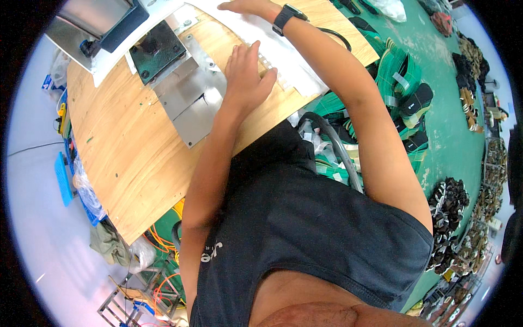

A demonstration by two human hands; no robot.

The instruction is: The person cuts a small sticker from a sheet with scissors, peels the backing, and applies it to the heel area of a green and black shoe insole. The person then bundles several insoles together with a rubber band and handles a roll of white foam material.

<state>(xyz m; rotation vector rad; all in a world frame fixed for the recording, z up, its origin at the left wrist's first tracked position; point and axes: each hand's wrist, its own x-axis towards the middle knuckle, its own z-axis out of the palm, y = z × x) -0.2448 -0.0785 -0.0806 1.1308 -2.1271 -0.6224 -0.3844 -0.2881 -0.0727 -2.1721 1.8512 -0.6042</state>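
Observation:
My left hand (248, 79) lies on the wooden table (131, 174), palm down with its thumb spread. Beside its fingers is a flat grey metal plate (196, 117) with small corner holes and a dark mark. A long white sheet (299, 65) runs under or next to its fingertips, and a narrow pale strip (267, 62) shows near the thumb. My right hand (253, 6) reaches over the white sheet at the upper edge, wearing a black watch (289, 19). One finger stretches out to the left; its other fingers are partly cut off. Neither hand shows a held thing.
A white machine (101, 52) with a black square plate (157, 52) stands at the far left of the table. Bundles of green and black insoles (400, 82) lie on the green floor at the right. A grey curved tube (332, 139) rises near the table's edge. Racks (487, 180) stand far right.

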